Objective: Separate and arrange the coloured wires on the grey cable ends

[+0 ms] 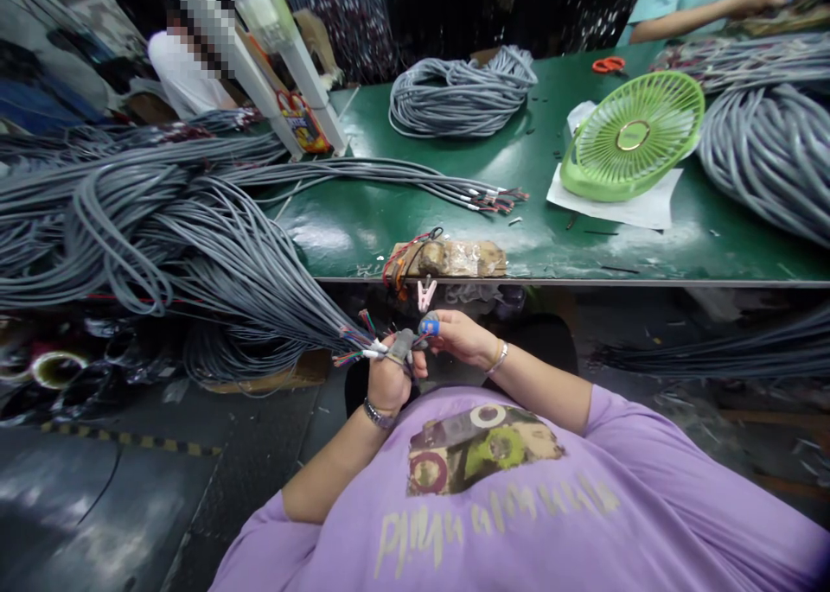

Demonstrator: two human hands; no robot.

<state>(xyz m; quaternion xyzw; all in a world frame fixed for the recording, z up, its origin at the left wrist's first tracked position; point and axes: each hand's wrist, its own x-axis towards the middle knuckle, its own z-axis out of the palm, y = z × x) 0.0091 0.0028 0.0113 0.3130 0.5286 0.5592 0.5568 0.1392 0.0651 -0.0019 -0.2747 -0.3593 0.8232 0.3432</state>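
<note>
In front of the taped wooden block (pixel 460 258), the left hand (pixel 387 386) is clasping grey-sheathed, multicoloured wire ends (pixel 354 358); the right hand (pixel 459 336) is pinching, hold unclear. Apparently, wire handling is calling for steady fingertips.

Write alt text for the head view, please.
A person's left hand grips colored wires at the ends of gray cables, the right hand close by, at something blue. Beyond, a green bench holds cable coils and a green fan.
</note>
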